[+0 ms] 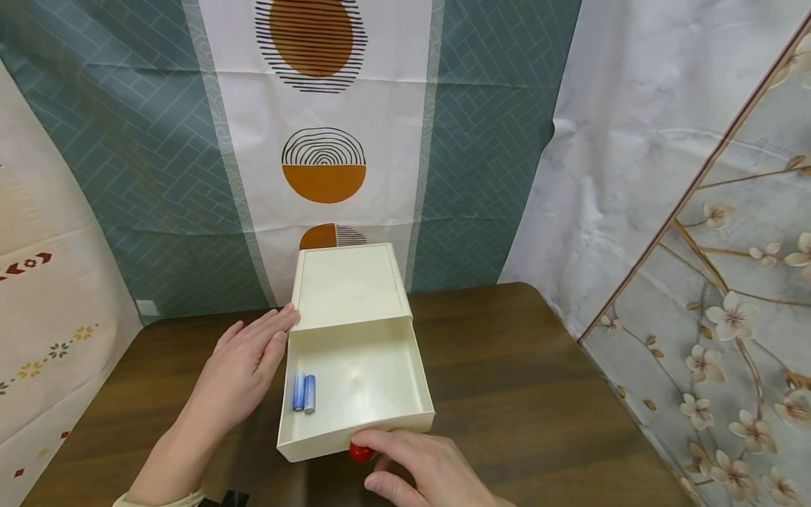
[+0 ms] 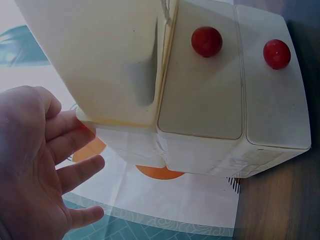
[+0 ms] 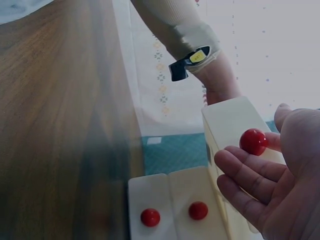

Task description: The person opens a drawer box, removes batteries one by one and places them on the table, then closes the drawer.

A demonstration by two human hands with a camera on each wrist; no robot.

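The top drawer point(image 1: 361, 380) is between the two hands, pulled well out of its white cabinet point(image 1: 351, 285), so I judge that the opening is done, or almost done. Two blue batteries point(image 1: 309, 394) lie in it side by side, along the wall nearer to the left hand point(image 1: 243, 362); neither hand touches them, and the drawer is not pushed back in. If it can come out further, I cannot tell. The right hand point(image 1: 437, 468) is at the drawer's front: its index finger touches the red knob point(image 1: 361, 453), while the thumb stands apart and the other fingers are extended, without a firm grip. The left hand has its fingers rather straight, and their tips rest against the cabinet's side. Below the right hand's knob, two lower drawers point(image 2: 205, 90) are closed, each with its own red knob. In the way there is little: the cabinet's top hides the drawer's back part, and the right hand occupies the place before its front. Under both hands is the brown table point(image 1: 507, 366); beyond them hangs a patterned cloth point(image 1: 475, 176), and the left wrist wears a dark device point(image 3: 197, 56).
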